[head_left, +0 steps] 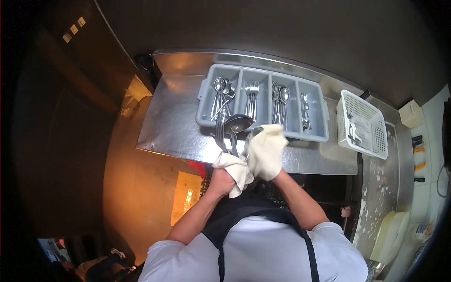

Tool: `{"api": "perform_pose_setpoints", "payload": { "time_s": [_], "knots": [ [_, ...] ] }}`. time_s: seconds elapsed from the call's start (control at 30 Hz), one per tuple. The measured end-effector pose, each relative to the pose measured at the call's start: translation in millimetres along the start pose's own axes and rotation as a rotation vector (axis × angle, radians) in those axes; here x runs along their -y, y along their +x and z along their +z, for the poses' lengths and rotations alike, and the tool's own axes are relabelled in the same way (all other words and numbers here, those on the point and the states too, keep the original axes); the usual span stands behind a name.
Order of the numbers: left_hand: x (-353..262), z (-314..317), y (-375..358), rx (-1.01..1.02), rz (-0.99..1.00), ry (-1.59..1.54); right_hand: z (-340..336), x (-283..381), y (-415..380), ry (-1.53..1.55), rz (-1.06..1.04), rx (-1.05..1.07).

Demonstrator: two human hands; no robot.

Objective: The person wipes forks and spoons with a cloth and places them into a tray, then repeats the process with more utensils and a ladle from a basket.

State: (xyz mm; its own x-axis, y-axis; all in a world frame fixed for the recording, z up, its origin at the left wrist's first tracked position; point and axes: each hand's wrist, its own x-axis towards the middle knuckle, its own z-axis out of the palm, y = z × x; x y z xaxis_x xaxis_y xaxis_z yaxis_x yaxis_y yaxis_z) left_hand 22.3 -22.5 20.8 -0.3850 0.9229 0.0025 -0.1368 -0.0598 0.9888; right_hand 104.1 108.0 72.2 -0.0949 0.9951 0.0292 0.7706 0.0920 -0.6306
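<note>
While the left hand (221, 182) is gripping a bunched off-white cloth (237, 170), metal utensils are sticking out past it: a ladle (239, 123), bowl forward, plus a fork-like serving utensil (219, 130). Left fingers are curling closed around cloth, handles presumably inside. Right hand (269, 163) is sitting under off-white cloth too, so can't tell how far its fingers are opening or what they're holding; one cloth or two, also unclear. Ladle is probably handling stiff, fairly light but bowl-heavy, slippery if wet, not fragile; its handle is likely offering the best hold. Bowl is lying ahead of the left fingers, left of the right hand, overlapping in view the near edge of the grey cutlery tray (303, 135) on the steel worktop (171, 122).
</note>
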Motion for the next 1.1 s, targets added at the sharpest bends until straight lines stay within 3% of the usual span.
{"api": "perform_pose_setpoints", "payload": {
  "time_s": [0.07, 0.17, 0.27, 0.3, 0.37, 0.43, 0.53, 0.6, 0.67, 0.77, 0.8, 0.87, 0.93, 1.03, 1.07, 1.1],
  "knots": [
    [20.1, -5.1, -0.6, -0.051, -0.046, -0.129, 18.1, -22.8, 0.3, 0.186, -0.424, 0.121],
    [21.4, -15.2, -10.2, -0.103, -0.06, -0.197, 31.9, -31.8, 17.9, 0.636, -0.285, 0.354],
    [15.7, -24.0, -8.1, -0.182, -0.005, -0.194, 23.2, 32.2, -5.4, 0.34, -0.115, 0.427],
    [12.1, -28.3, -8.0, -0.214, -0.001, -0.212, 28.2, 31.4, -20.4, -0.269, -0.672, 0.286],
    [1.4, -37.1, -10.0, -0.253, -0.054, -0.32, 37.6, 35.1, -22.3, -0.773, -1.196, 0.227],
    [-10.6, -43.9, -16.5, -0.259, -0.173, -0.505, 50.2, 38.2, 9.7, -0.541, -1.167, 0.512],
    [15.1, -63.4, -19.2, -0.276, -0.098, -0.544, 102.9, 22.7, 58.8, 0.21, -0.972, 0.707],
    [0.9, -61.9, -21.5, -0.314, -0.066, -0.535, 112.3, 28.1, 61.5, 0.603, -0.825, 0.709],
    [-7.9, -62.8, -23.3, -0.304, -0.062, -0.582, 89.5, 41.2, 55.2, 0.33, -1.019, 0.56],
    [-2.8, -74.1, -30.8, -0.113, -0.193, -0.628, 38.6, 66.9, 32.7, -0.085, -1.254, 0.317],
    [2.6, -74.9, -31.9, -0.074, -0.199, -0.633, 35.8, 62.3, 33.4, 0.179, -1.223, 0.404],
    [4.6, -66.7, -30.5, -0.102, -0.178, -0.631, 26.2, 59.0, 23.8, -0.412, -1.325, 0.278],
    [-2.0, -59.8, -23.9, -0.04, -0.164, -0.71, 49.4, 23.1, 25.4, -0.307, -1.04, 0.662],
    [-11.2, -49.9, -15.9, 0.046, -0.163, -0.757, 5.8, 45.5, 3.8, -0.258, -1.362, 0.651],
    [3.1, -49.2, -16.3, -0.005, -0.163, -0.637, 10.3, 39.4, -1.0, -0.033, -1.269, 0.639],
    [1.8, -46.8, -14.2, -0.053, -0.158, -0.513, 18.3, 31.2, 0.1, -0.016, -1.238, 0.554]
  ]
}}
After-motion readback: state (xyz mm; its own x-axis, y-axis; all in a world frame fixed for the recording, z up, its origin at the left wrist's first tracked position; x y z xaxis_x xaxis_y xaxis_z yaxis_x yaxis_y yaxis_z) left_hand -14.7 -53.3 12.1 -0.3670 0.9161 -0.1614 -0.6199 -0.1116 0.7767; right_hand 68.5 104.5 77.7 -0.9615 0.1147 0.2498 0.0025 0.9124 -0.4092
